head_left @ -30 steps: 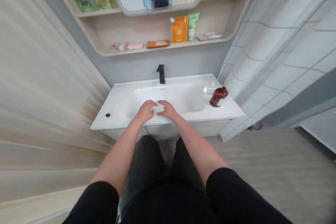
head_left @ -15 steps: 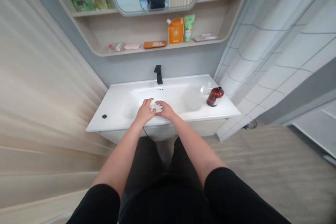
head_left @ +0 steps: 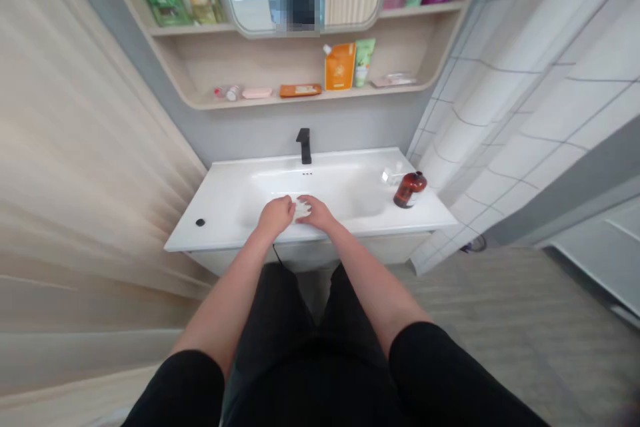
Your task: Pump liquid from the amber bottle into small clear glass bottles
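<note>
Over the front part of the white sink basin (head_left: 345, 180), both my hands are close together. A small white thing (head_left: 302, 209) with an uneven outline lies between them; its kind is too small to tell. My right hand (head_left: 317, 215) has its fingers curved around the right side of it. My left hand (head_left: 276, 215) is closed, its fingertips curled in at the white thing's left edge. What sits inside the left fingers is hidden. Behind the hands stands a black faucet (head_left: 305, 147).
A brown bottle (head_left: 410, 189) and a small clear object (head_left: 391, 175) stand on the counter's right. A black round piece (head_left: 200, 222) is at the left. Above, a wall shelf (head_left: 250, 105) holds an orange pouch (head_left: 341, 67), a green tube (head_left: 365, 62) and several other toiletries, below a mirror.
My left hand has drawn its fingers in, from wrapped around the white thing to curled at its left side. My right hand stays around it. The view has shifted slightly.
</note>
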The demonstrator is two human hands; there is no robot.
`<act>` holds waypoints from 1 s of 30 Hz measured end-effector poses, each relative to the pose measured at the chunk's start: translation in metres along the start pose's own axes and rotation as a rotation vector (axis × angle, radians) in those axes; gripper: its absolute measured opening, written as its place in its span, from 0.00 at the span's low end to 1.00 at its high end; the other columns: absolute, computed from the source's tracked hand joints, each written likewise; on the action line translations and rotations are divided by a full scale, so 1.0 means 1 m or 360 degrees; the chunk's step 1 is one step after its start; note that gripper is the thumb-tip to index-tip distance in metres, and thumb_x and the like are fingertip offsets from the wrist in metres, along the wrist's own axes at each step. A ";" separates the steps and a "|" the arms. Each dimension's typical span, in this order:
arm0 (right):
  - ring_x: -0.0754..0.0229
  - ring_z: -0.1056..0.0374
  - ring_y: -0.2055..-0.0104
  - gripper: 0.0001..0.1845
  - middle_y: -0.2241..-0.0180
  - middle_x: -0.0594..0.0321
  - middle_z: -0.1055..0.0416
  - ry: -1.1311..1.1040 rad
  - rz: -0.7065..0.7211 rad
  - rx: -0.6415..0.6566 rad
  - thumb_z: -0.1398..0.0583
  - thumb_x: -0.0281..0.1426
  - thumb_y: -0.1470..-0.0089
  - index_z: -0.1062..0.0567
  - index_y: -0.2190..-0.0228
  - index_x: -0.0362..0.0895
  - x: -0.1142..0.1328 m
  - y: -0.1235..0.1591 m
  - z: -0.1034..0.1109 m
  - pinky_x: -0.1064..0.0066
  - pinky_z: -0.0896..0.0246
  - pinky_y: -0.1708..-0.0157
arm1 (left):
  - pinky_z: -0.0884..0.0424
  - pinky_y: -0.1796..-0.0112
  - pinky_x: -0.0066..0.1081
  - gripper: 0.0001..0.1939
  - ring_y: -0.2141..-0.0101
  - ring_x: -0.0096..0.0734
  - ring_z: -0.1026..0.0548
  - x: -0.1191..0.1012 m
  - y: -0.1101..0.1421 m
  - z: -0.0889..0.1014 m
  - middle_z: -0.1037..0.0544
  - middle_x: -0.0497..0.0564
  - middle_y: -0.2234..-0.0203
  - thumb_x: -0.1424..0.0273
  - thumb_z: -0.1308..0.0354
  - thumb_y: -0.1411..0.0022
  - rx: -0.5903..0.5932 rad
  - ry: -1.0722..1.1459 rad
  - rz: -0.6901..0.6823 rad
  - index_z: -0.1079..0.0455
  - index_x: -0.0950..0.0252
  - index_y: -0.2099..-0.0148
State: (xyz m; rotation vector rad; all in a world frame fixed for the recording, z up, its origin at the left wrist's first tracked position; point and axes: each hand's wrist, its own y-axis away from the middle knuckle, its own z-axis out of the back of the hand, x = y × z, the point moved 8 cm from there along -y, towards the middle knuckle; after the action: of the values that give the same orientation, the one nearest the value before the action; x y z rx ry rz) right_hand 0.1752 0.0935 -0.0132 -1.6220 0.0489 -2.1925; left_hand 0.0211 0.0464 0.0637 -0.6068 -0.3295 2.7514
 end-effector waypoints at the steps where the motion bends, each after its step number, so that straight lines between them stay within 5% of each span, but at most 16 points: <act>1: 0.45 0.22 0.42 0.44 0.41 0.54 0.18 -0.0002 0.0002 0.0000 0.18 0.33 0.63 0.18 0.43 0.51 0.000 0.000 0.000 0.55 0.21 0.47 | 0.23 0.39 0.49 0.12 0.45 0.57 0.17 -0.005 0.000 -0.001 0.15 0.62 0.51 0.74 0.37 0.30 0.0028 0.0001 -0.0097 0.20 0.61 0.47; 4: 0.47 0.21 0.44 0.42 0.41 0.54 0.18 -0.0025 0.0006 -0.0022 0.19 0.34 0.61 0.18 0.42 0.50 -0.002 -0.001 0.001 0.55 0.22 0.46 | 0.24 0.36 0.49 0.23 0.38 0.58 0.20 -0.011 -0.002 0.002 0.18 0.63 0.40 0.75 0.34 0.34 0.0020 -0.0021 -0.0182 0.22 0.61 0.38; 8: 0.47 0.22 0.45 0.43 0.40 0.54 0.18 -0.0027 -0.0001 -0.0010 0.18 0.31 0.64 0.18 0.43 0.50 -0.003 -0.001 0.000 0.57 0.22 0.48 | 0.22 0.39 0.51 0.13 0.44 0.57 0.18 0.004 -0.004 0.002 0.17 0.63 0.47 0.67 0.38 0.26 0.0110 -0.0105 0.0080 0.19 0.64 0.44; 12: 0.47 0.23 0.43 0.41 0.40 0.55 0.19 -0.0058 0.0005 0.0002 0.18 0.31 0.63 0.18 0.45 0.50 -0.002 -0.002 0.000 0.58 0.23 0.48 | 0.25 0.33 0.43 0.24 0.37 0.49 0.20 -0.007 -0.001 0.002 0.20 0.59 0.38 0.76 0.34 0.34 0.0201 0.0020 -0.0180 0.22 0.60 0.37; 14: 0.48 0.22 0.45 0.41 0.42 0.56 0.18 -0.0069 -0.0025 -0.0007 0.18 0.31 0.63 0.18 0.45 0.50 -0.003 -0.002 0.000 0.58 0.22 0.48 | 0.24 0.35 0.44 0.26 0.38 0.50 0.20 -0.004 -0.001 0.007 0.20 0.61 0.36 0.70 0.32 0.31 0.0123 0.0031 -0.0065 0.25 0.62 0.33; 17: 0.48 0.22 0.45 0.42 0.41 0.57 0.19 -0.0064 -0.0056 -0.0029 0.18 0.30 0.64 0.18 0.44 0.52 -0.006 -0.002 0.001 0.57 0.22 0.47 | 0.21 0.41 0.45 0.20 0.47 0.51 0.15 0.005 0.000 0.002 0.15 0.62 0.48 0.63 0.39 0.22 0.0171 0.0012 0.0229 0.25 0.65 0.33; 21: 0.49 0.22 0.46 0.41 0.42 0.57 0.18 -0.0070 -0.0056 -0.0039 0.18 0.31 0.63 0.18 0.45 0.51 -0.008 -0.002 0.001 0.57 0.22 0.46 | 0.23 0.40 0.39 0.31 0.43 0.47 0.16 -0.006 0.001 -0.002 0.17 0.63 0.38 0.74 0.37 0.27 0.0165 0.0053 0.0120 0.32 0.64 0.25; 23: 0.49 0.21 0.46 0.42 0.41 0.55 0.19 -0.0075 -0.0047 -0.0033 0.18 0.32 0.63 0.18 0.45 0.51 -0.009 -0.003 0.001 0.56 0.22 0.45 | 0.23 0.42 0.40 0.32 0.44 0.49 0.15 -0.004 0.001 0.000 0.17 0.66 0.38 0.69 0.36 0.25 0.0107 0.0021 0.0200 0.35 0.66 0.23; 26: 0.48 0.22 0.44 0.42 0.39 0.54 0.19 -0.0081 -0.0038 -0.0021 0.18 0.32 0.64 0.18 0.44 0.51 -0.009 -0.003 0.001 0.56 0.22 0.45 | 0.23 0.47 0.41 0.22 0.48 0.54 0.14 0.003 -0.001 0.001 0.12 0.65 0.51 0.58 0.42 0.18 0.0143 -0.0093 0.0395 0.26 0.67 0.34; 30: 0.49 0.23 0.46 0.42 0.41 0.56 0.19 -0.0086 -0.0079 -0.0033 0.18 0.31 0.64 0.18 0.45 0.52 -0.011 -0.002 0.001 0.56 0.22 0.47 | 0.26 0.52 0.37 0.11 0.52 0.49 0.14 0.002 -0.007 0.000 0.12 0.60 0.55 0.62 0.39 0.21 0.0166 -0.0075 0.0370 0.21 0.63 0.47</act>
State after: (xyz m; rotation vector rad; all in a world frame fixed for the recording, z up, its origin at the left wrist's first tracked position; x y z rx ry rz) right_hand 0.1779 0.0997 -0.0223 -1.7101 0.0160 -2.1905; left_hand 0.0214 0.0535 0.0655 -0.5873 -0.1314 2.9862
